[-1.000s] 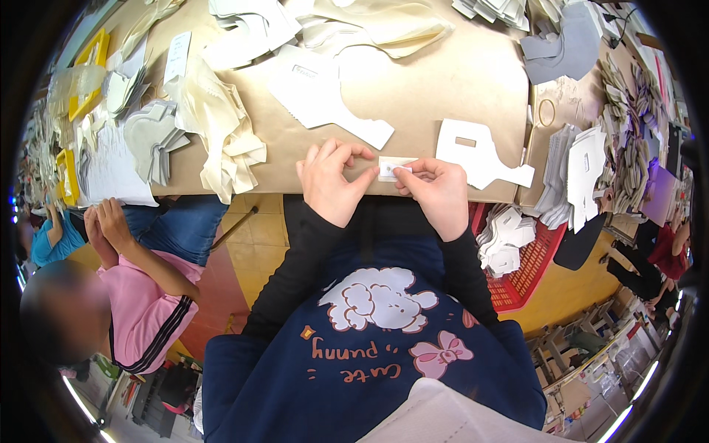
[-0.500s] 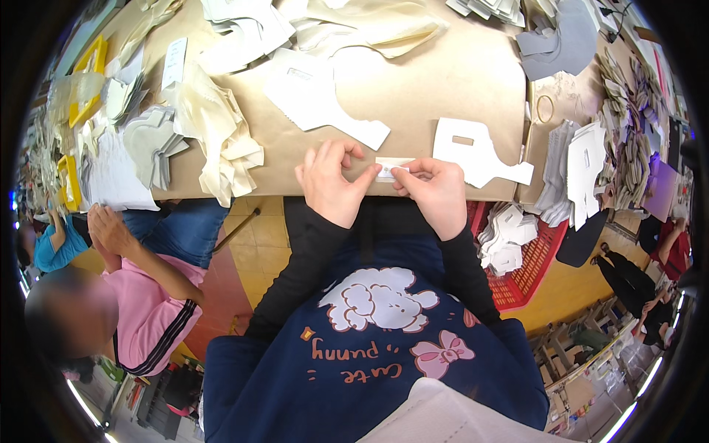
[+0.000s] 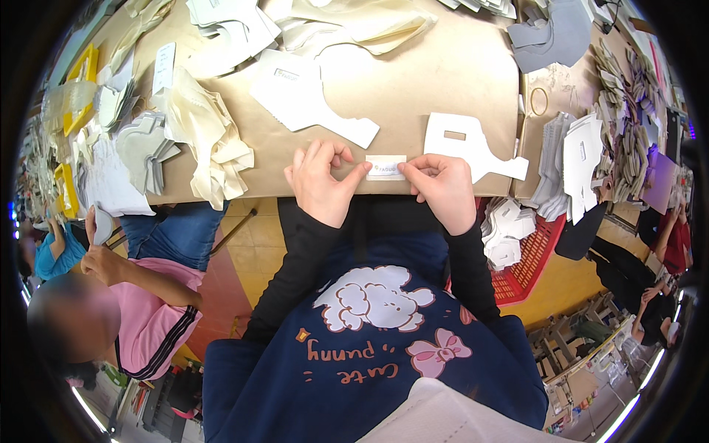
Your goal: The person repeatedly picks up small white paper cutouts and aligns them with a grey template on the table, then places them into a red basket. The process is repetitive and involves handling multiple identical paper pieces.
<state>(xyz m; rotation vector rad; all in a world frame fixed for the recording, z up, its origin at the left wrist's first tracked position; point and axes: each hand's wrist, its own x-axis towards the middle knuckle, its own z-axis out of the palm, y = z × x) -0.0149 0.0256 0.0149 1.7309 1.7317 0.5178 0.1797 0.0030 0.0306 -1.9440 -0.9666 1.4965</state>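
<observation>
Near the table's front edge, a small white label (image 3: pixel 385 169) on a cream backing strip lies flat between my two hands. My left hand (image 3: pixel 323 184) has its fingers curled, and its thumb tip presses on the label's left end. At the right end, my right hand (image 3: pixel 447 190) pinches the label between thumb and bent fingers. A white cut piece (image 3: pixel 295 92) with a narrow tail lies just beyond my left hand. Beyond my right hand is another white piece (image 3: pixel 476 140) of similar shape with a rectangular slot; my right hand partly covers its lower edge.
Crumpled cream sheets (image 3: pixel 210 136) and grey stacked pieces (image 3: pixel 146 144) lie to the left. Grey and white stacks (image 3: pixel 550 162) stand at the right, above a red basket (image 3: pixel 517 277) holding white pieces. A co-worker in a pink shirt (image 3: pixel 159 310) sits at the left.
My hands have moved slightly apart, so more of the label shows flat between them. The co-worker's hand at the left has lifted a grey piece.
</observation>
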